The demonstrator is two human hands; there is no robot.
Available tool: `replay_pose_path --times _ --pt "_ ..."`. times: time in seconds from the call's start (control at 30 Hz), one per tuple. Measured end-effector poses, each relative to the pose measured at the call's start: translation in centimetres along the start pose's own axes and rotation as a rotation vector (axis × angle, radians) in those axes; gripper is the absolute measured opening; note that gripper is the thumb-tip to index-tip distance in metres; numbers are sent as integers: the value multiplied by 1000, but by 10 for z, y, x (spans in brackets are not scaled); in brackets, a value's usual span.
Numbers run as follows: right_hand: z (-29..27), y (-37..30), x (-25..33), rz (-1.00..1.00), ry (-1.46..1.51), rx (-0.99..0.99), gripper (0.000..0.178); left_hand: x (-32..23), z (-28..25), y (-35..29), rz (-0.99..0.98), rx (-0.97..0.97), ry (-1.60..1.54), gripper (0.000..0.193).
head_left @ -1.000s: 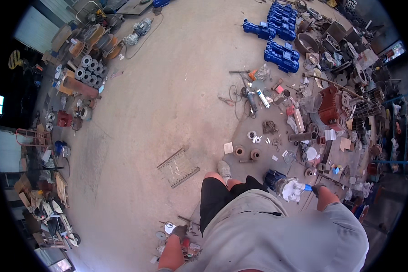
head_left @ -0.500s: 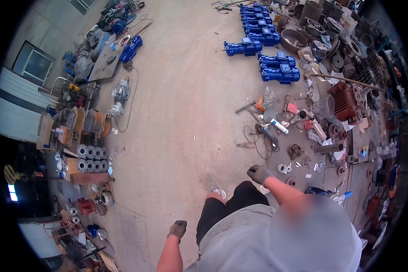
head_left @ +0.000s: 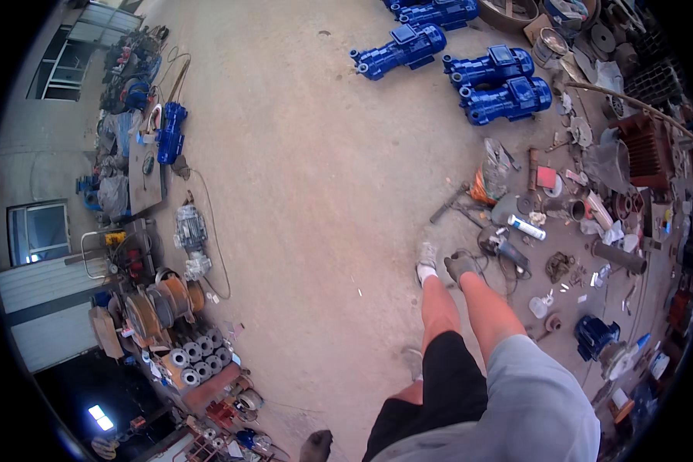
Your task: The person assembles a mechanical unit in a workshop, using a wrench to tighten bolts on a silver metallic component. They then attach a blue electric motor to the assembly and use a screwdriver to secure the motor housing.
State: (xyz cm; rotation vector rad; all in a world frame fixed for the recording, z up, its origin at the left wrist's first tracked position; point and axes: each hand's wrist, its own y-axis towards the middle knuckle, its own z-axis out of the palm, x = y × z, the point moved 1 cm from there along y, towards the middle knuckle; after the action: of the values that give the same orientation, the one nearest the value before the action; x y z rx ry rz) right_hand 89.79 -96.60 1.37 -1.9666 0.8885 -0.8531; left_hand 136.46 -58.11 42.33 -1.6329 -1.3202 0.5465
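My right hand, in a dark work glove, hangs beside my forward shoe, its fingers loosely curled and nothing seen in them. It appears close to a grey angle grinder on the floor but does not seem to touch it. A white sealant cartridge lies just past the grinder. My left hand, also gloved, shows at the lower edge with fingers curled in. Part of it is cut off, and no object shows in it. Several blue motor-pumps stand on the floor ahead to the right.
Along the right lie scattered parts, a clear plastic bag, a pipe and a blue motor. On the left are a grey motor with a cable, wire spools and grey flanged cylinders. Concrete floor runs between.
My view has turned and moved forward; the blue pumps look nearer. My right hand now shows near the grinder, and my left hand has dropped to the lower edge. My legs have shifted in a stride.
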Motion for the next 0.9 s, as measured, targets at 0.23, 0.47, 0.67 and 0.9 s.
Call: replay_pose_path --times 0.23,0.47,0.67,0.9 --pt "94 309 66 224 207 42 78 -331 18 -19 0 114 -117 38" --pt "142 407 105 391 291 -234 58 -486 -11 19 236 202 -56 23" --pt "100 341 109 192 375 -448 27 -515 -76 19 300 154 127 26" --pt "-75 267 131 -282 -1043 511 29 -460 -202 42 341 156 -90 42"
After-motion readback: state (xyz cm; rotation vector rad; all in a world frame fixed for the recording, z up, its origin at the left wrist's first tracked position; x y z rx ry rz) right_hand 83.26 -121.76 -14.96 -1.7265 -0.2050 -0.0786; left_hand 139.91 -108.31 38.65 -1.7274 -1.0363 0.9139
